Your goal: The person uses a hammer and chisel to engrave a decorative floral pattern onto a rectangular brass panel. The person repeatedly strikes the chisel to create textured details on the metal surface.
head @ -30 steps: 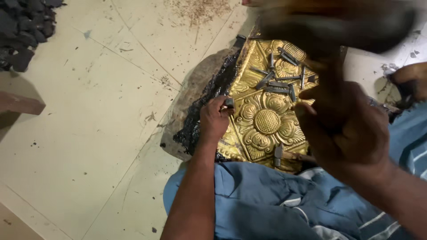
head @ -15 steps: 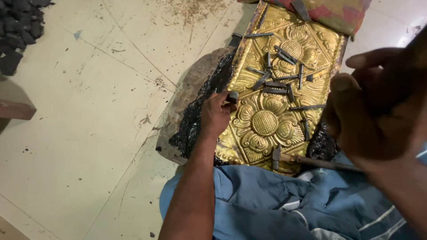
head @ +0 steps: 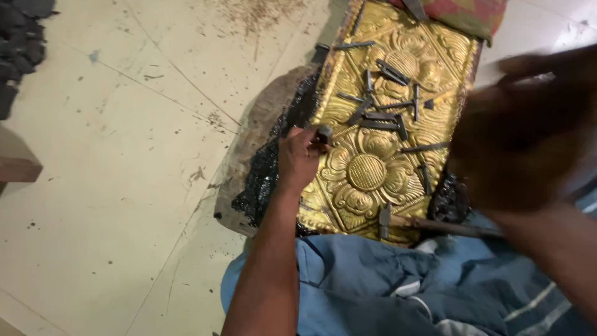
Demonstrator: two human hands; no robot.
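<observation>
Dark steel punch (head: pixel 323 134) pinched in my left hand (head: pixel 298 158), fingers closed around it, tip set against the left border of the embossed brass panel (head: pixel 373 168) just beside the big flower relief (head: pixel 367 172). My right hand (head: pixel 522 140) is up close to the camera at the right, blurred; fingers look curled but I cannot tell whether it grips anything. Panel is gold-coloured, rectangular, running away from me, flower medallion in the near half and a rounder motif farther up. Loose chisels and punches (head: pixel 382 115) lie scattered across the middle of the panel, some crossing each other, one more (head: pixel 424 147) lying right of the flower. A small hammer (head: pixel 435 224) lies across the near edge of the panel, head on the brass, wooden handle running right toward my lap. Panel sits on black pitch (head: pixel 264 174), which spills out along its left side and shows again at the near right corner; under that a wooden board (head: pixel 239 186) on the floor. Patterned red-green cloth (head: pixel 463 12) touches the far end of the panel. Cream tiled floor (head: pixel 112 155), speckled with dark bits. Heap of black lumps (head: pixel 22 43) at the far left edge, well apart. Blue fabric of my clothing (head: pixel 385 286) fills the near bottom.
</observation>
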